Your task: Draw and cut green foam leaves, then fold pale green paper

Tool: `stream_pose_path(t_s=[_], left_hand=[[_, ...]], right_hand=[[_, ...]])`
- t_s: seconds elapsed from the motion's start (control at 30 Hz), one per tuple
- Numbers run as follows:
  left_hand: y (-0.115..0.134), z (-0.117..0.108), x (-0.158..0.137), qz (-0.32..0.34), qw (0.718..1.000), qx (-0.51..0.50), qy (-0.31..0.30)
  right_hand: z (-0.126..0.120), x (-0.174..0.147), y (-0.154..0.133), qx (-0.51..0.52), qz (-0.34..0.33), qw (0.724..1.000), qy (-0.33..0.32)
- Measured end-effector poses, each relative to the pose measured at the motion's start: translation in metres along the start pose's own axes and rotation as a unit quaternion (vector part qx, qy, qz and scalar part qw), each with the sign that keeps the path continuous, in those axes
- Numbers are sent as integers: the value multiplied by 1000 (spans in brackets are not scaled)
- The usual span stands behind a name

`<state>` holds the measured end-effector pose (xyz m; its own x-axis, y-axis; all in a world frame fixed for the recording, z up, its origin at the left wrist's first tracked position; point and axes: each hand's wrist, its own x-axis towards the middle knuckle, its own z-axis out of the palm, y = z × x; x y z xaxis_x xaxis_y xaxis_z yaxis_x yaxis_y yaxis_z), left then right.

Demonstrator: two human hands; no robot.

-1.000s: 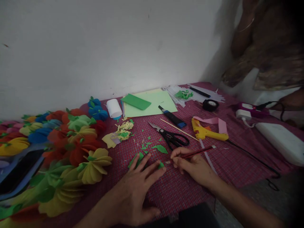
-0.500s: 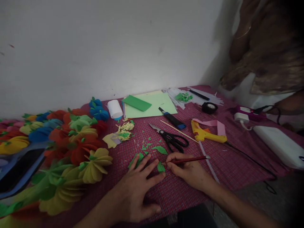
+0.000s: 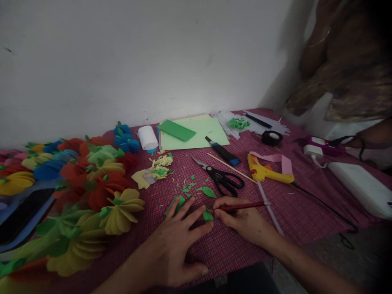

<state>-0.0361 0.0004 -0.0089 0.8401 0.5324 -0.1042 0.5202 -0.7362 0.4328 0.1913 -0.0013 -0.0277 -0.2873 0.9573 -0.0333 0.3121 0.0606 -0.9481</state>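
My left hand (image 3: 179,237) lies on the checked cloth with its fingers spread. Its fingertips rest at a green paper piece (image 3: 180,203) and beside a small green paper leaf (image 3: 208,215). Pinched in my right hand (image 3: 240,218) is a slim red pen-like tool (image 3: 245,206), its tip at that leaf's right edge; the exact kind cannot be made out. Another cut leaf (image 3: 208,192) and several green scraps (image 3: 186,188) are just beyond my fingers. Black-handled scissors (image 3: 223,179) lie partly open behind them.
Colourful paper pumpkin-like shapes (image 3: 107,183) crowd the left. Farther back are a cutter knife (image 3: 223,151), a wooden stick (image 3: 229,166), a green strip (image 3: 177,130) on pale sheets (image 3: 199,139) and a white roll (image 3: 148,138). A yellow glue gun (image 3: 266,171) with a cord lies right; a person stands beyond.
The view has shifted slightly. Both hands stay almost in place, and the red tool remains in my right hand at the leaf.
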Motion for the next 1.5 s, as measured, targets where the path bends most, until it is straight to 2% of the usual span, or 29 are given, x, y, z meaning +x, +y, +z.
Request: stream_pose_path(t_s=[0.2, 0.4, 0.5, 0.67, 0.9, 1.13, 1.5], left_hand=[[1, -2, 1, 1, 1000, 2, -2], [1, -2, 1, 0, 1000, 9, -2], [0, -2, 0, 6, 1000, 11, 4], [-2, 0, -2, 17, 1000, 22, 2], [-2, -1, -1, 20, 1000, 22, 4], [-2, 0, -1, 15, 1000, 23, -4], [-2, -1, -2, 18, 999, 34, -9]], right_hand=[[1, 1, 1, -8, -9, 1000, 7], [1, 0, 2, 15, 38, 999, 30], [0, -2, 2, 11, 28, 999, 37], [0, -3, 1, 3, -9, 1000, 11], [1, -4, 8, 6, 4, 1000, -16], [0, -4, 2, 11, 12, 1000, -25], [-1, -5, 1, 4, 12, 1000, 19]])
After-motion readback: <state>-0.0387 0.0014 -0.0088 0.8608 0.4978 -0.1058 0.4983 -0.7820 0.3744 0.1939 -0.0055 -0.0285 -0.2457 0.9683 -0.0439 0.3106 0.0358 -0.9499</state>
